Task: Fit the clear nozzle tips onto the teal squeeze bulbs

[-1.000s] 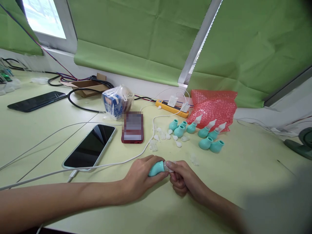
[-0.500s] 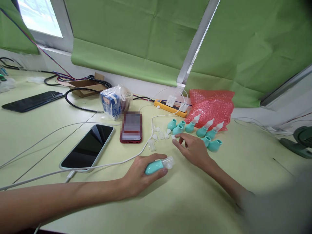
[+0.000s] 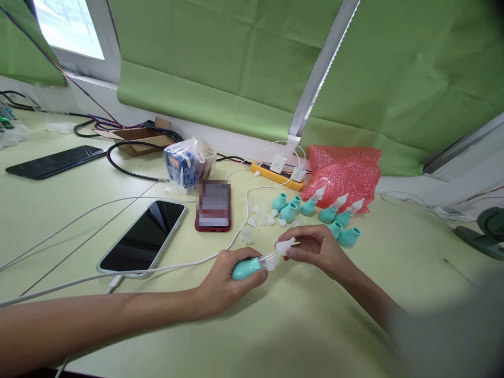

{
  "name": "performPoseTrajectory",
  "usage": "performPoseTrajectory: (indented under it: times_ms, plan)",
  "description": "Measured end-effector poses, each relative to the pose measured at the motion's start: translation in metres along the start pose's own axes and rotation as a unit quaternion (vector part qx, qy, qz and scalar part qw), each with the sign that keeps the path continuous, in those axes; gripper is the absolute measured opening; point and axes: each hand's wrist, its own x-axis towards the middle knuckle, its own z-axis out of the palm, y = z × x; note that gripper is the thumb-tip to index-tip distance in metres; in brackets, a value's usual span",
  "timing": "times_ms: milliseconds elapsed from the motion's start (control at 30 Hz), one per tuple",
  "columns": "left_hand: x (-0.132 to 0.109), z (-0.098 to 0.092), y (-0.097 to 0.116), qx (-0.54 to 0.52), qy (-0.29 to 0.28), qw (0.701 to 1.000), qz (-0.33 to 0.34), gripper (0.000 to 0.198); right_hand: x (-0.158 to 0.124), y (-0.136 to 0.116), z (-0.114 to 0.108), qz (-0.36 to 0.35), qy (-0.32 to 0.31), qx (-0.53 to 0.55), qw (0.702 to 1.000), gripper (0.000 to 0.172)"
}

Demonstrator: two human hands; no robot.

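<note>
My left hand (image 3: 225, 282) is closed round a teal rubber bulb (image 3: 246, 268) with a clear plastic neck (image 3: 269, 259), held low over the pale green table (image 3: 275, 325). My right hand (image 3: 315, 248) pinches a small white cone tip (image 3: 284, 245) just right of the neck, close to it. Behind my hands lie several loose white tips (image 3: 262, 219) and a cluster of teal bulbs (image 3: 315, 214), some fitted with white tips.
A phone (image 3: 144, 237) on a white cable lies left of my hands, a red phone (image 3: 213, 206) behind it. A wrapped blue carton (image 3: 185, 164), a yellow power strip (image 3: 277, 173), red bubble wrap (image 3: 342, 176), a cardboard box (image 3: 139, 137) and black cables stand further back.
My right hand left the bulb's neck, reached to the loose tips, picked up a white cone tip and brought it back beside the neck. The left hand stayed put with the bulb.
</note>
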Motion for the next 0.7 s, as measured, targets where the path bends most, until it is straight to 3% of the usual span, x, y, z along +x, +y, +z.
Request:
performPoseTrajectory:
  times_ms: [267,567,700]
  plan:
    - [0.0,-0.001,0.001,-0.02,0.004,1.0,0.005,0.024,-0.005,0.001,0.003,0.026,-0.009,-0.03,0.999,0.019]
    - [-0.003,0.0,-0.001,-0.025,-0.003,1.0,0.003,0.023,-0.002,0.015,0.014,0.025,-0.01,0.165,0.986,0.007]
    - [-0.003,0.001,-0.001,-0.014,0.002,0.999,0.03,0.021,-0.001,0.014,0.013,0.03,-0.025,0.172,0.984,0.006]
